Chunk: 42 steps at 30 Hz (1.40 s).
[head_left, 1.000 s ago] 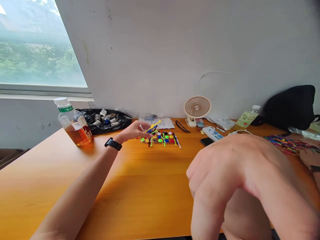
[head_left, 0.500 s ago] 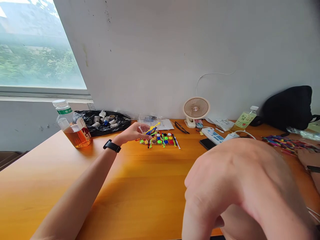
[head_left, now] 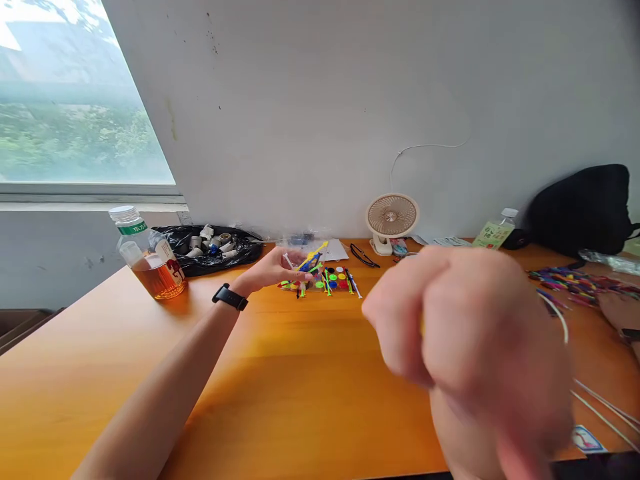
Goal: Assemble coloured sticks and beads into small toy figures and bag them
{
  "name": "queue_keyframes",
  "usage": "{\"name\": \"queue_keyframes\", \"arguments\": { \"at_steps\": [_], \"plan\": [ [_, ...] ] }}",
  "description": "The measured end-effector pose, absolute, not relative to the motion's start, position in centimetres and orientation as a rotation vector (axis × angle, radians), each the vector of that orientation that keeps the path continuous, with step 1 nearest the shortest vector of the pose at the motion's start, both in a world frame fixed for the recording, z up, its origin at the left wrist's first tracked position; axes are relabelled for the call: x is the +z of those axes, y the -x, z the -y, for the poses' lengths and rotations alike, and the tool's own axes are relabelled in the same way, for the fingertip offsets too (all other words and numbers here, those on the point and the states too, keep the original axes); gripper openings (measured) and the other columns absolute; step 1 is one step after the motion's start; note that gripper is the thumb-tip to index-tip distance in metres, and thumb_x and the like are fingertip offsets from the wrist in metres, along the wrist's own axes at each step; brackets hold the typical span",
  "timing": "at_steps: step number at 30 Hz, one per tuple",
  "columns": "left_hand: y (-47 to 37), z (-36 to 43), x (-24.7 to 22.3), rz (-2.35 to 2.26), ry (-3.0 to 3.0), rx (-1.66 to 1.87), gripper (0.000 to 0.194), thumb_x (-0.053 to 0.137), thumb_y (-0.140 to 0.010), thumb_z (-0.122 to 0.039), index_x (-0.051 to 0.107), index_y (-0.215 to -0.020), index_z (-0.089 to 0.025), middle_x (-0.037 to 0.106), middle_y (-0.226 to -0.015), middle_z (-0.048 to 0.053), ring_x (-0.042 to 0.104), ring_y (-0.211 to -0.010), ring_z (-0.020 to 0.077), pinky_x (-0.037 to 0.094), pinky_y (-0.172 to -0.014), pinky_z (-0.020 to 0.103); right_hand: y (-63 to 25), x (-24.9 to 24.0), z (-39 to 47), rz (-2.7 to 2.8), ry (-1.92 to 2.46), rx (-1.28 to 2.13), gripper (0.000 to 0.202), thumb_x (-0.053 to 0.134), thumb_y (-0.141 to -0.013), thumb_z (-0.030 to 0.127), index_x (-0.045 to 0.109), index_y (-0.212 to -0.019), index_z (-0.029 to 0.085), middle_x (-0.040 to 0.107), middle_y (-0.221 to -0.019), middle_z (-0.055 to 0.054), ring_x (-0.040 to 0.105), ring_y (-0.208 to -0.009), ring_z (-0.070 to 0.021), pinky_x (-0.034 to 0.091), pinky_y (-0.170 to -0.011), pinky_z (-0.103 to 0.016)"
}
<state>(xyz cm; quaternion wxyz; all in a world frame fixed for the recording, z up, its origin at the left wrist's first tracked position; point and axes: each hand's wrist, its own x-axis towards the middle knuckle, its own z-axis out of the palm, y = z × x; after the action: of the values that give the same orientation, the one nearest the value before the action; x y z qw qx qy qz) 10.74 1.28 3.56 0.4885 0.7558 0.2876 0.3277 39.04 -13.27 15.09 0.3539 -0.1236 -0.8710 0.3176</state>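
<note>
My left hand (head_left: 273,270), with a black band on its wrist, grips several thin plastic sticks (head_left: 314,256) in yellow, blue, green and white. It is over the left part of a group of round coloured caps (head_left: 333,278) in rows. More sticks (head_left: 354,284) lie beside and across the caps. Close to the camera, my right hand (head_left: 465,327) is large, blurred and closed. A speck of yellow shows between its fingers, but what it holds is hidden.
At left stands a bottle of amber drink (head_left: 157,270); behind it lies a black plastic bag (head_left: 205,250). Near the wall are a small fan (head_left: 393,217) and dark-framed glasses (head_left: 364,256). Farther right are a pale-green-labelled bottle (head_left: 494,233), a black bag (head_left: 583,210) and a colourful stick pile (head_left: 583,283).
My right hand has risen and curled into a fist, now hiding the power strip and phone. My left hand has shifted slightly right, still holding the sticks.
</note>
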Motion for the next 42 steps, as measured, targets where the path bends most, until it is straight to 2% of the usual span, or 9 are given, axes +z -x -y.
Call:
{"name": "queue_keyframes", "arguments": {
  "at_steps": [3,5,8,11,14,19,27,33,42],
  "plan": [
    [-11.7,-0.1,3.5,-0.717,-1.803,0.809,0.045,0.088,-0.082,-0.045,0.076,-0.109,-0.010,0.078,-0.091,0.009,0.071,-0.069,0.0157,0.050,-0.058,0.022,-37.8,16.0,9.4,2.218,0.115,0.986,0.041,0.089,-0.082,0.054,0.066,-0.090,0.022,0.061,-0.078,0.000,0.054,-0.067,-0.0117,0.049,-0.062,-0.028],
    [-12.2,1.1,2.7,-0.734,-1.719,0.846,0.051,0.089,-0.081,-0.045,0.073,-0.117,-0.012,0.077,-0.094,0.008,0.071,-0.068,0.0156,0.052,-0.058,0.023,-37.3,15.6,7.2,2.113,0.121,1.128,0.034,0.091,-0.084,0.037,0.066,-0.098,0.020,0.062,-0.085,-0.001,0.054,-0.070,-0.0109,0.047,-0.063,-0.025],
    [-12.6,3.4,0.8,-0.767,-1.611,0.869,0.056,0.089,-0.081,-0.048,0.070,-0.120,-0.014,0.077,-0.096,0.009,0.073,-0.068,0.0165,0.056,-0.061,0.025,-37.0,13.2,5.4,1.977,0.263,1.335,0.032,0.090,-0.084,0.029,0.066,-0.101,0.019,0.062,-0.087,-0.001,0.056,-0.075,-0.0119,0.047,-0.064,-0.023],
    [-12.7,6.0,-1.4,-0.824,-1.516,0.855,0.055,0.088,-0.082,-0.051,0.069,-0.119,-0.014,0.078,-0.098,0.011,0.073,-0.068,0.0169,0.056,-0.059,0.026,-37.1,9.3,5.0,1.810,0.421,1.455,0.033,0.092,-0.081,0.027,0.065,-0.099,0.020,0.063,-0.090,0.000,0.057,-0.075,-0.0111,0.047,-0.065,-0.022],
    [-12.7,7.9,-3.0,-0.847,-1.448,0.853,0.052,0.086,-0.083,-0.054,0.070,-0.113,-0.015,0.078,-0.106,0.013,0.076,-0.083,0.0228,0.059,-0.064,0.027,-36.9,5.1,4.9,1.652,0.580,1.486,0.034,0.096,-0.074,0.026,0.067,-0.090,0.019,0.064,-0.085,0.001,0.055,-0.071,-0.0095,0.046,-0.066,-0.022],
    [-12.7,8.5,-4.4,-0.901,-1.454,0.965,0.051,0.086,-0.082,-0.056,0.072,-0.106,-0.013,0.077,-0.101,0.012,0.076,-0.082,0.0227,0.056,-0.061,0.025,-36.2,0.4,4.7,1.336,0.747,1.474,0.032,0.098,-0.067,0.032,0.076,-0.086,0.020,0.067,-0.083,0.000,0.046,-0.061,-0.0075,0.033,-0.052,-0.022],
    [-12.3,8.3,-4.6,-0.899,-1.440,1.050,0.058,0.089,-0.079,-0.056,0.071,-0.115,-0.014,0.077,-0.106,0.013,0.076,-0.077,0.0214,0.059,-0.061,0.027,-35.3,-0.7,5.4,1.233,0.726,1.595,0.020,0.089,-0.076,0.029,0.083,-0.092,0.019,0.065,-0.080,-0.001,0.039,-0.057,-0.0069,0.031,-0.054,-0.025],
    [-12.5,8.5,-4.9,-0.932,-1.472,1.042,0.058,0.087,-0.080,-0.058,0.072,-0.115,-0.014,0.077,-0.104,0.012,0.076,-0.073,0.0214,0.057,-0.056,0.027,-34.9,-1.1,5.7,1.084,0.594,1.749,0.007,0.073,-0.079,0.021,0.066,-0.083,0.019,0.063,-0.090,-0.001,0.043,-0.059,-0.0091,0.031,-0.056,-0.026],
    [-12.9,9.1,-4.1,-0.860,-1.446,1.007,0.052,0.088,-0.080,-0.055,0.072,-0.108,-0.014,0.078,-0.102,0.011,0.079,-0.083,0.0247,0.061,-0.063,0.027,-35.2,-0.8,6.0,1.021,0.411,1.826,0.009,0.058,-0.074,0.017,0.051,-0.078,0.021,0.058,-0.092,-0.004,0.043,-0.063,-0.0143,0.031,-0.062,-0.029]
  ]
}}
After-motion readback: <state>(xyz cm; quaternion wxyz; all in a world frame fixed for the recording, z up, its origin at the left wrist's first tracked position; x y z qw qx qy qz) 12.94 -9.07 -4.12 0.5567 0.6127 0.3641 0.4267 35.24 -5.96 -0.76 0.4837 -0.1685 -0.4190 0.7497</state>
